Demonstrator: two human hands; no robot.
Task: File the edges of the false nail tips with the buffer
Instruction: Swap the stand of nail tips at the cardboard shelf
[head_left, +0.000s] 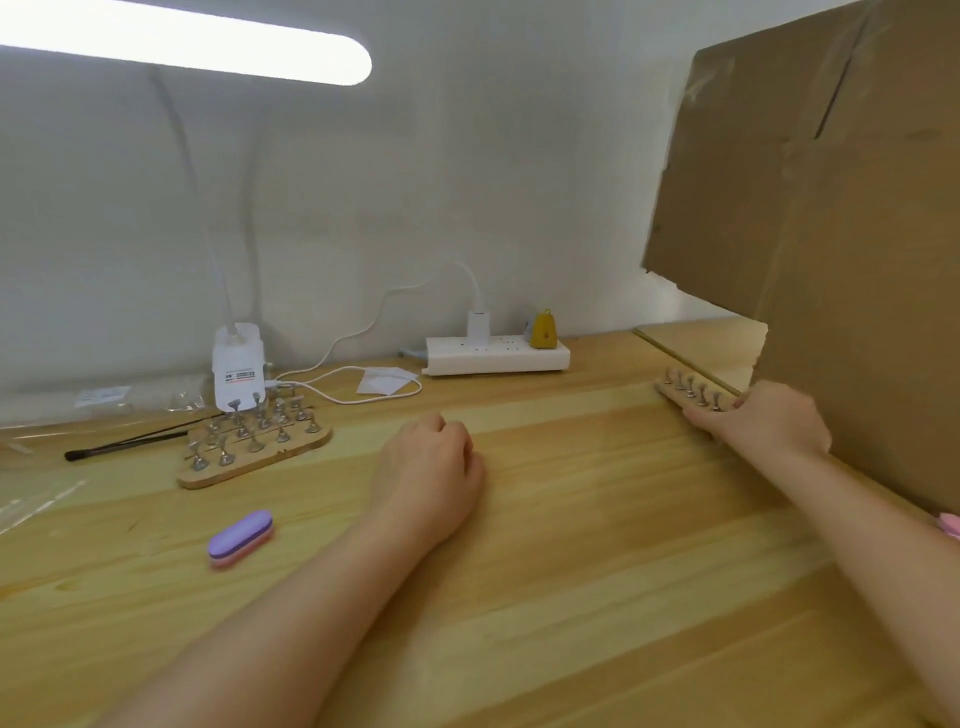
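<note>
Nearest on the wooden table (519, 597) lies the buffer (240, 538), a lilac-topped block with a pink layer beneath, resting flat and untouched, left of the left forearm. A little farther, the left hand (431, 467) rests on the table with its fingers curled under into a loose fist, holding nothing. Out to the right, the right hand (763, 418) lies on the near end of a narrow wooden strip (680, 397) carrying a single row of metal nail stands; whether the fingers grip the strip or merely press on it cannot be told.

The step in hand looks like fetching work, with no filing begun. Next, judging by the layout, the strip has to come in towards the middle, and the left hand has to reach back and left for the buffer. The nail tips themselves are too small and blurred to make out on either holder.

Farther left sits a wider wooden board (254, 452) crowded with more stands, a dark thin tool (124, 446) beside it, and a lamp base (238, 366) behind. A power strip (496, 356) lies against the wall. A large cardboard sheet (810, 208) stands just beside the right hand and crowds its path.
</note>
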